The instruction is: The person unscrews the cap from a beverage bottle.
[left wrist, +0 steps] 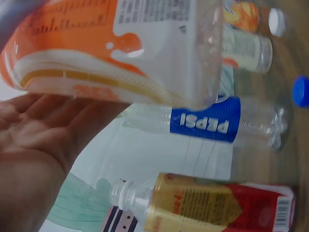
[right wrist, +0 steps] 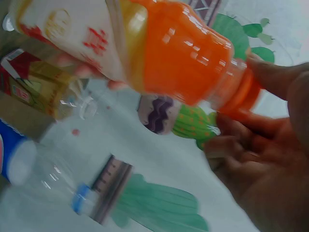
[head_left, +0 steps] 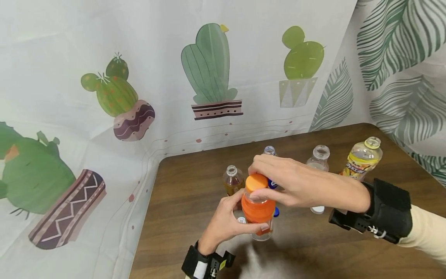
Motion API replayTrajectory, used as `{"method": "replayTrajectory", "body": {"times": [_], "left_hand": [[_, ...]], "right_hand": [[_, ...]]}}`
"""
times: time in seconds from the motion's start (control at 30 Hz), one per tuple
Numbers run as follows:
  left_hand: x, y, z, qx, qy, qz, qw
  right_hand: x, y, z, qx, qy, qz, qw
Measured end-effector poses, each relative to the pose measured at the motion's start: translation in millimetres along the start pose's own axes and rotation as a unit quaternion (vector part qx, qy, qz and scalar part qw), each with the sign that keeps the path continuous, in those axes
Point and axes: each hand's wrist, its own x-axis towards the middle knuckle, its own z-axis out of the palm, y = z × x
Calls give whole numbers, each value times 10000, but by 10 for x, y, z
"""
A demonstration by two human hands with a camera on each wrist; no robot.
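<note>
An orange-labelled bottle [head_left: 258, 209] stands upright near the table's front. My left hand [head_left: 240, 217] grips its body from the left, thumb up and fingers wrapped round the lower part. My right hand [head_left: 270, 183] comes in from the right and pinches the orange cap [head_left: 256, 181] on top of the bottle. In the right wrist view the orange bottle [right wrist: 169, 53] fills the top, with my fingertips [right wrist: 256, 145] round its cap [right wrist: 241, 94]. The left wrist view shows the bottle's label [left wrist: 120, 43] above my palm [left wrist: 34, 145].
Behind stand an amber bottle [head_left: 232, 180], a Pepsi bottle [head_left: 270, 151], a clear bottle [head_left: 318, 157] and a yellow bottle [head_left: 362, 159], all uncapped. A white cap [head_left: 317, 209] and a blue cap [head_left: 276, 212] lie on the wooden table [head_left: 181, 217]. Cactus-print cloth hangs behind and to the left.
</note>
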Motion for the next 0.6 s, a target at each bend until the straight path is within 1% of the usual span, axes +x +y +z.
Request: {"method": "replayTrajectory", "body": {"times": [0.1,0.2,0.3,0.43,0.6], "left_hand": [[-16,0,4,8,-78,23,10000],[-28,-10,6,105,-57,23,9999],[-29,-6,20,106,-71,-13,9999],[-27,-1,40,114,-63,-31,9999],[-24,-1,33,178,-69,-21,9998]], "right_hand": [[-12,-3,-24,16,-177,-231,9996],[-26,-11,-32,-162,-264,-257,9992],[-45,-29,-50,-320,-469,-21,9984],[-63,-55,-81,-559,-781,362,9947],[-69,-88,-108,-930,-843,572,9904]]}}
